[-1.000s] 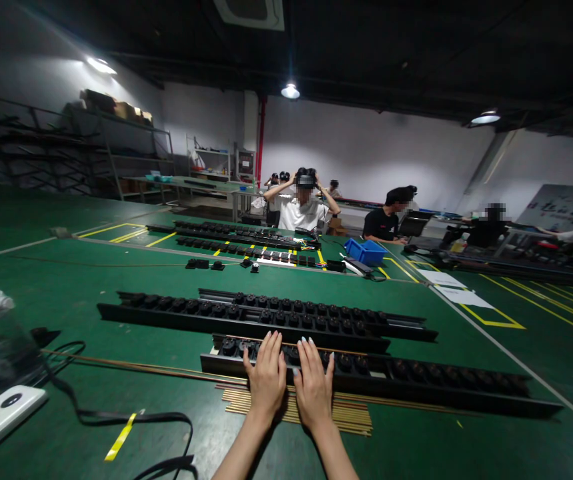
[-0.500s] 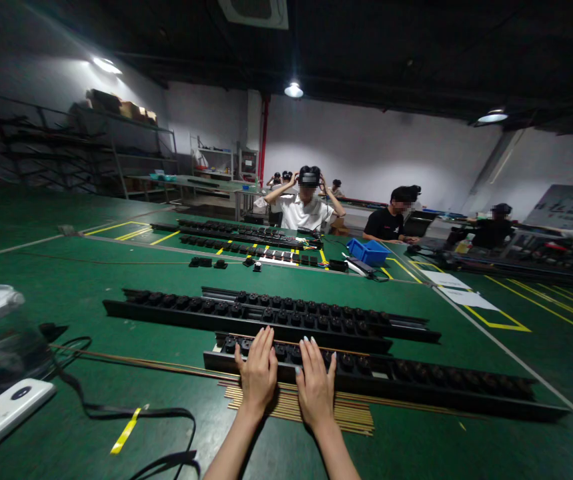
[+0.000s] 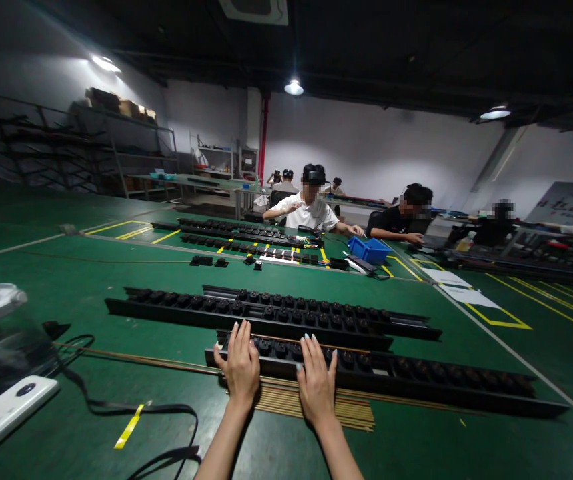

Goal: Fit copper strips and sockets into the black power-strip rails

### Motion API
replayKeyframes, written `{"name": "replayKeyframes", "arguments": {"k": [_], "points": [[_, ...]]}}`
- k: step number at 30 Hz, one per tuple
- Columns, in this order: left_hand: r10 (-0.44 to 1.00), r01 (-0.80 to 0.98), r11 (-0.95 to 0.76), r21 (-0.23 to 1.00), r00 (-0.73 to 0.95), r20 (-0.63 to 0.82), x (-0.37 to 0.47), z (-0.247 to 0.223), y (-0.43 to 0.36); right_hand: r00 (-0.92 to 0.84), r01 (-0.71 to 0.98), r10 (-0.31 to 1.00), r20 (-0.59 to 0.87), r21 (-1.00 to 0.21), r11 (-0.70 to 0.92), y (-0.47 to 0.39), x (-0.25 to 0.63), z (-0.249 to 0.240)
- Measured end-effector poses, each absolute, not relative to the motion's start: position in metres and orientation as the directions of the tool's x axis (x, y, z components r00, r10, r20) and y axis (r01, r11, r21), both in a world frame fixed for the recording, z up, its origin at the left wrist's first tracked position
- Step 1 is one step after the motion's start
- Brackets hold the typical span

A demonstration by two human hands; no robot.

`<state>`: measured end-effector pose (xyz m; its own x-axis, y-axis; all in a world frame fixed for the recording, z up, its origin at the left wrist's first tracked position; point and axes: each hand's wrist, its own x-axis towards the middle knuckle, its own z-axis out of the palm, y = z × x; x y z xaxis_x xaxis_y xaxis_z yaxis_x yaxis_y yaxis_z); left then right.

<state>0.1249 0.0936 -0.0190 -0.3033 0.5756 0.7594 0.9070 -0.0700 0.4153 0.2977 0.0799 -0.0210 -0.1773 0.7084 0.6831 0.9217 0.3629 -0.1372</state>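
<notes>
My left hand [image 3: 240, 367] lies palm down, fingers extended, over the left part of the nearest black rail [image 3: 446, 393], which carries a row of black round parts. Further right on the same rail rests my right hand [image 3: 317, 383], its fingers also stretched out, with nothing seen in its grasp. A thin brown rod [image 3: 351, 348] runs along the top of the rail. Under and between my wrists lies a bundle of thin brass-coloured rods [image 3: 281, 403]. Two more black rails with similar parts, a front one [image 3: 176, 315] and a rear one [image 3: 416, 327], lie just beyond.
A clear lidded tub [image 3: 1, 333], a white device [image 3: 6, 420] and a black strap [image 3: 156, 408] are at the left. Further back are a blue bin [image 3: 369, 250], white papers [image 3: 466, 296] and more black rails [image 3: 236, 232]. People sit across the green table [image 3: 91, 273].
My left hand has shifted left along the rail; my right hand stays nearly in place. Across the table, a person in white has lowered both hands from the headgear, one reaching toward the blue bin.
</notes>
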Motion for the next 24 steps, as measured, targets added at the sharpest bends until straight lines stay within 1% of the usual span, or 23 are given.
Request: {"name": "replayKeyframes", "arguments": {"k": [8,13,15,21,24], "points": [[0.58,0.908,-0.068,0.414,-0.301,0.757,0.1188,-0.0224,0.0956,-0.171,0.918,0.709,0.685,-0.152,0.367,0.0796,0.2982,-0.0209],[0.536,0.864,0.025,0.503,-0.437,0.723,0.1199,-0.0191,0.0964,-0.174,0.914,0.702,0.691,-0.151,0.376,0.0798,0.2984,-0.0208],[0.539,0.852,0.046,0.521,-0.46,0.705,0.1189,-0.019,0.0971,-0.175,0.912,0.696,0.696,-0.151,0.381,0.0797,0.2984,-0.0202],[0.534,0.859,0.046,0.511,-0.453,0.714,0.1196,-0.0179,0.0967,-0.171,0.912,0.697,0.696,-0.157,0.38,0.0798,0.2978,-0.0214],[0.546,0.888,-0.003,0.46,-0.384,0.744,0.1219,-0.019,0.0956,-0.17,0.912,0.696,0.697,-0.155,0.379,0.0799,0.2977,-0.0222]]}}
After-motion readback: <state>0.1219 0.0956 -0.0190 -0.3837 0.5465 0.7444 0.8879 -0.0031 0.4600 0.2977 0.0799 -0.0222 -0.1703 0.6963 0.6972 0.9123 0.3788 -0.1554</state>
